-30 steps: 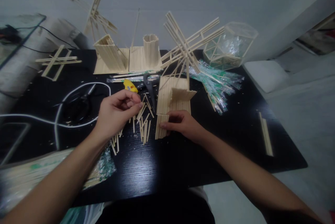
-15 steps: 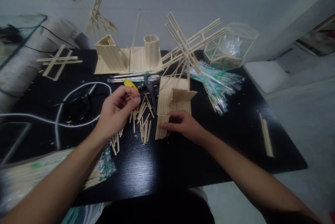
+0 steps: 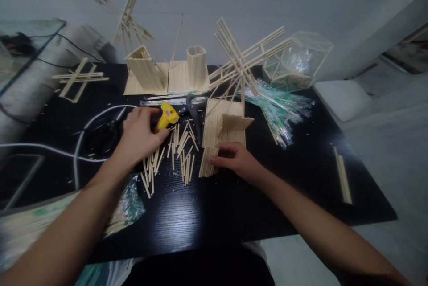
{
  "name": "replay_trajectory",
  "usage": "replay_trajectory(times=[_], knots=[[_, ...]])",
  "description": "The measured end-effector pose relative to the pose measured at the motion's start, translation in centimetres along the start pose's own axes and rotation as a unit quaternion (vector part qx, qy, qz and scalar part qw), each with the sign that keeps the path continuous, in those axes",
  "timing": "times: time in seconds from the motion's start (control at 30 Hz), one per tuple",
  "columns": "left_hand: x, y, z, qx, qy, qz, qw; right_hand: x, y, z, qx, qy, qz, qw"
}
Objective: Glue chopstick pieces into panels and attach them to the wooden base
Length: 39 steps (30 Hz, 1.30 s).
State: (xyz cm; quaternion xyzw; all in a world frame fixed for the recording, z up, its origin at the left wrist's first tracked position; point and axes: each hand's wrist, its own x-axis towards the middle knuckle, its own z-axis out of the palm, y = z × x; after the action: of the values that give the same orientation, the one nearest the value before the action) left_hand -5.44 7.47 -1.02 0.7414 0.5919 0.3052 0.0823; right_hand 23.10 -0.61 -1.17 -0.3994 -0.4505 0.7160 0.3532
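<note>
My left hand (image 3: 142,133) is around the handle side of a yellow glue gun (image 3: 168,116), thumb on the near side and fingers on the far side; part of the grip is hidden. Between thumb and fingers, my right hand (image 3: 234,159) holds a small panel of short wooden sticks (image 3: 208,162). This panel lies against the near edge of a larger stick board (image 3: 214,119), which has an upright stick wall (image 3: 236,124) on it. Loose cut sticks (image 3: 187,165) are scattered between my hands. Dark-handled cutters (image 3: 193,114) lie just beyond them.
Stick-built models (image 3: 143,70) and a round stick tower (image 3: 196,67) stand at the back. A windmill-like stick frame (image 3: 239,65) rises behind the board. Plastic-wrapped sticks (image 3: 277,108) lie right of it. A white cable (image 3: 75,152) loops at left, near another bag of sticks (image 3: 127,210).
My left hand has drawn back leftward and opened around the glue gun, which now shows more fully. My right hand stays on the small stick panel.
</note>
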Motion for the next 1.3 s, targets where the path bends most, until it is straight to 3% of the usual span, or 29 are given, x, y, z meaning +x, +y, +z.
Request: replay_trajectory(times=[0.1,0.23,0.33,0.43,0.57,0.8,1.03,1.17,1.3], knots=[[-0.2,-0.1,0.5,0.033,-0.016,-0.002,0.999,0.0,-0.1,0.1,0.000,0.007,-0.001,1.000],[-0.2,0.9,-0.2,0.068,-0.052,-0.021,0.996,-0.1,-0.1,0.0,-0.017,0.011,0.000,1.000],[-0.1,1.9,-1.0,0.034,-0.009,-0.042,0.998,-0.1,0.2,-0.2,-0.021,0.021,0.005,1.000],[-0.3,2.7,-1.3,-0.085,0.032,-0.094,0.991,0.1,0.7,-0.3,0.006,0.032,0.005,0.999],[-0.6,3.5,-1.1,-0.252,-0.033,-0.109,0.961,0.1,0.6,-0.1,0.033,0.038,-0.007,0.999],[-1.5,4.4,-1.7,-0.366,-0.098,-0.097,0.920,-2.3,-1.3,0.0,0.071,0.045,-0.026,0.996],[-1.7,4.7,-1.9,-0.485,-0.239,-0.025,0.841,-4.6,0.1,-1.5,0.104,0.179,-0.050,0.977],[-1.9,3.8,-1.7,-0.439,-0.306,-0.019,0.845,-4.3,0.9,-1.8,0.109,0.201,-0.068,0.971],[-2.1,3.3,-1.4,-0.400,-0.328,-0.011,0.856,-4.1,0.8,-1.7,0.126,0.199,-0.073,0.969]])
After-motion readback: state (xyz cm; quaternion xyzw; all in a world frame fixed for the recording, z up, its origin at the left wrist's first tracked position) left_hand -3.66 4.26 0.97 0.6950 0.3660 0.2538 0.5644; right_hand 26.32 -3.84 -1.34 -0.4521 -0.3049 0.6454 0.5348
